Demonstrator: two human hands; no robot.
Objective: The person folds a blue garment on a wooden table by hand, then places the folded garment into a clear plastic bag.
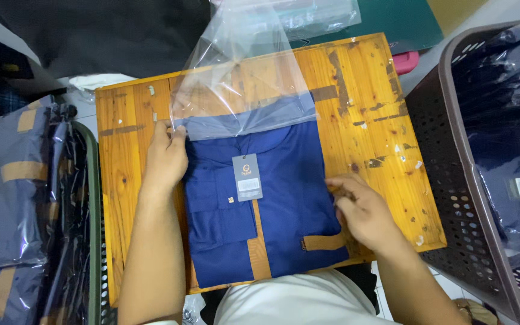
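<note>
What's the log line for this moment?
left hand: on shirt and bag | right hand: at shirt edge | board
</note>
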